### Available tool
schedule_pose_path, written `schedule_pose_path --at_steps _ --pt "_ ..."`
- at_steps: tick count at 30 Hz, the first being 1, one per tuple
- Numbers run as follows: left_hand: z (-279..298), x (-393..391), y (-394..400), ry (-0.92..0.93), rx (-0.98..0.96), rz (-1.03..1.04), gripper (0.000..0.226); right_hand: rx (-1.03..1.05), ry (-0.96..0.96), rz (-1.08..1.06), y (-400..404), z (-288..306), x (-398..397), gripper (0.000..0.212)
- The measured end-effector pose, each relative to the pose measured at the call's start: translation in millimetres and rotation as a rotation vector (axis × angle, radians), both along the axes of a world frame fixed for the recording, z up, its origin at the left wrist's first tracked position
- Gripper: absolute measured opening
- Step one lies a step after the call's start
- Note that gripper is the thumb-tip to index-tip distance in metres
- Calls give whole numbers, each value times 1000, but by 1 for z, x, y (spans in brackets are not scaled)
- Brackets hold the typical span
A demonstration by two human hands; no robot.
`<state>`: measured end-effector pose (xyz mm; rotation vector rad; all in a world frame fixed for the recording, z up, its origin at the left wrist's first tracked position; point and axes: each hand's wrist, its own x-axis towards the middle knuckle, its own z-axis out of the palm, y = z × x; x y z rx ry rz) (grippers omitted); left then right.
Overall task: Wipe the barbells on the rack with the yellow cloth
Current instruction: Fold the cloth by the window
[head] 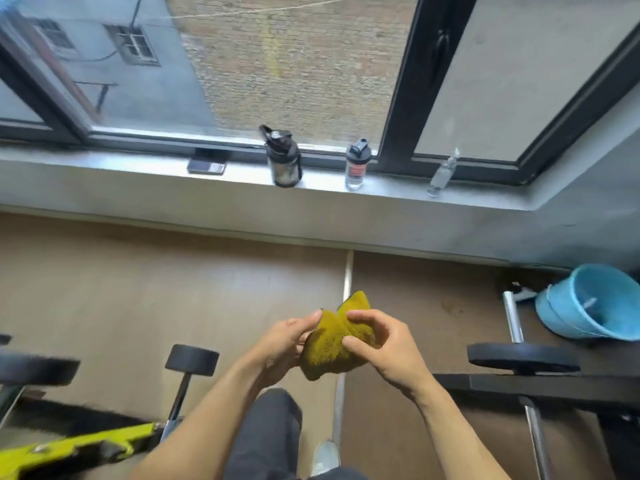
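Trouser leg (pixel 266 438) and shoe (pixel 325 457) below me. Both hands at chest height, bunching yellow cloth (pixel 336 344) between them: left hand (pixel 280 344) pinching near edge, fingers closed on fabric; right hand (pixel 384 348) clamped over far side, thumb under. Cloth soft, light, plush, folds easily; best wadded into palm-sized pad. Barbells low either side: one at left (pixel 188 370), one at right (pixel 519 358), neither touched yet. Blue bucket (pixel 588 306) far right.

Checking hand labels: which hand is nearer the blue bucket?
Right. The right hand grips the yellow cloth on the side toward the blue bucket; the left hand holds the cloth's far side.
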<state>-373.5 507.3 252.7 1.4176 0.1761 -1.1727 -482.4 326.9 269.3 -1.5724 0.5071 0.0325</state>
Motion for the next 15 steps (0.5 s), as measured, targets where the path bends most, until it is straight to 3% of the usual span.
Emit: schedule_pose_path --at_steps 2,6,9,11,15 --pt "-3 23 -29 -38 51 -4 72 -50 -19 16 -24 -6 22 42" --pt "-16 86 -91 -171 37 62 37 -18 19 7 -81 -22 72 61" --pt "-26 141 -140 -281 35 83 30 85 122 -115 -124 -37 110 72" --pt "-29 171 -173 -375 61 -48 31 38 180 -185 -146 -45 136 72" --pt "-29 231 -240 -518 109 -496 42 -376 408 -65 -186 -48 199 81"
